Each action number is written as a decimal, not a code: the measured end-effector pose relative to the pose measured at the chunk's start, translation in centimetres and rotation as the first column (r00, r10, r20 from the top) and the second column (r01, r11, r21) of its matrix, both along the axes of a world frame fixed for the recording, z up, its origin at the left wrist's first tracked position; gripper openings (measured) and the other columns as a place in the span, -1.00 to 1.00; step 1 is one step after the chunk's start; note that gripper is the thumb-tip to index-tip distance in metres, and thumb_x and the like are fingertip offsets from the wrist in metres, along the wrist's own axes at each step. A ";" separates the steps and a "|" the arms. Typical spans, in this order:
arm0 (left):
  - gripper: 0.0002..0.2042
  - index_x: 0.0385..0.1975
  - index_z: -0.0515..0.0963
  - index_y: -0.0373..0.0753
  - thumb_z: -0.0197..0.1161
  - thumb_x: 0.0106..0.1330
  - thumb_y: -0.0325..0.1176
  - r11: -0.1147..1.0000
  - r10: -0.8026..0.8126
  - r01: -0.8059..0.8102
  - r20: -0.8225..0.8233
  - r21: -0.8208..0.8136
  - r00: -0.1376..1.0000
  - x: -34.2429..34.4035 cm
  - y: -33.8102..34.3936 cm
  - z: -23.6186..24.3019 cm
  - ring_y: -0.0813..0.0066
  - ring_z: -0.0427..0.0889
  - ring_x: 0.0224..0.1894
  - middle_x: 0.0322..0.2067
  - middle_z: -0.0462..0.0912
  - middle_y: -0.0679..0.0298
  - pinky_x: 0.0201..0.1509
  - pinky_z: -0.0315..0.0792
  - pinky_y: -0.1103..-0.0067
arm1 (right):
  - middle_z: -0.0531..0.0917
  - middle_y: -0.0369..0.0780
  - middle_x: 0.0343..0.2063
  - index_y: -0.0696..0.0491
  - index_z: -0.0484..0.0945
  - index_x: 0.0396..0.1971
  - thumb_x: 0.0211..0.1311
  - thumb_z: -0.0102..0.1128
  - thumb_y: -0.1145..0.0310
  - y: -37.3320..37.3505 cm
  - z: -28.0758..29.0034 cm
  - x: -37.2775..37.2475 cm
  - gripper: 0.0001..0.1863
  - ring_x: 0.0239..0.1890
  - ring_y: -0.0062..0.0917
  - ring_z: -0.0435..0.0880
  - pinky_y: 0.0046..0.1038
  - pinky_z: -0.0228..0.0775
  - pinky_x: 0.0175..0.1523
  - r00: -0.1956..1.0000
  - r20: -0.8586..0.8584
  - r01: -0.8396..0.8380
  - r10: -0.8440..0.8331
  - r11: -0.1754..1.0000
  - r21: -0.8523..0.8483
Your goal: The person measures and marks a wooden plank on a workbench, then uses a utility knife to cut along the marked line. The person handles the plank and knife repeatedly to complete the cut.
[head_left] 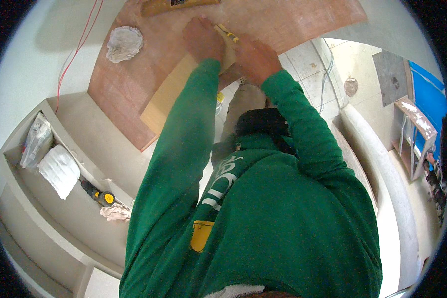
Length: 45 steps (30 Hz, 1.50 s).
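Observation:
A long tan sheet strip [171,94] lies slantwise over the reddish-brown wooden board [119,94]. My left hand [203,39] is on the upper part of the strip, its fingers curled and pressed against it. My right hand [256,57] is closed around the lower end of a slim yellow-and-black utility knife [228,33], whose far end points up and left toward my left hand. The knife's tip is too small to make out. My left forearm covers part of the strip.
A brown roll [181,7] lies at the board's far edge, a crumpled white wad [124,44] at its left. Left-hand shelves [59,213] hold plastic packaging, a white cloth and a black-and-yellow tool [98,193]. Red wires [73,59] hang nearby. A small stand [414,134] stands right.

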<state>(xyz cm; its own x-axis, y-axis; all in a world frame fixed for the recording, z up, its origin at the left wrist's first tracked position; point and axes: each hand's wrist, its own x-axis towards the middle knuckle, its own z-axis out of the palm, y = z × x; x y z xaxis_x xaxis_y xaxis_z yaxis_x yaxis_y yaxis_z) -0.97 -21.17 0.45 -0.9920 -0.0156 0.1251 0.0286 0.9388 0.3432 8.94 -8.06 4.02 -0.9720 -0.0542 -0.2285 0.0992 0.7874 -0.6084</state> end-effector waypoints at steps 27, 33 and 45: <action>-0.70 -0.25 0.63 -0.28 0.05 0.61 -0.22 1.000 -0.003 0.003 -0.002 0.014 1.000 -0.1 -0.4 -1.0 -0.17 0.63 -0.09 -0.25 0.70 -0.07 0.06 0.43 0.03 | 0.76 0.08 -0.34 0.08 0.48 0.04 0.52 0.11 0.24 2.3 5.2 4.6 -0.73 -0.20 0.11 0.77 0.21 0.57 -0.05 0.981 0.076 0.187 -0.180 0.978 -0.094; -0.68 -0.29 0.63 -0.30 0.05 0.61 -0.22 0.999 -0.038 0.037 -0.076 -0.015 0.996 -0.1 -0.3 -0.9 -0.18 0.64 -0.10 -0.25 0.71 -0.08 0.03 0.43 0.00 | 0.71 0.00 -0.04 0.06 0.68 -0.06 0.35 0.20 0.29 0.3 0.3 0.0 -0.74 -0.04 0.01 0.76 0.06 0.63 0.05 1.000 0.020 0.005 -0.005 1.000 0.011; -0.69 -0.28 0.59 -0.30 0.05 0.61 -0.21 1.000 0.015 -0.016 -0.033 -0.002 0.999 0.0 -0.1 -0.7 -0.17 0.63 -0.10 -0.26 0.68 -0.08 0.04 0.44 -0.01 | 0.68 0.00 0.03 0.10 0.70 -0.11 0.37 0.18 0.29 0.6 0.7 0.3 -0.75 0.07 0.05 0.69 0.02 0.61 0.12 0.991 0.134 0.026 -0.019 0.998 -0.049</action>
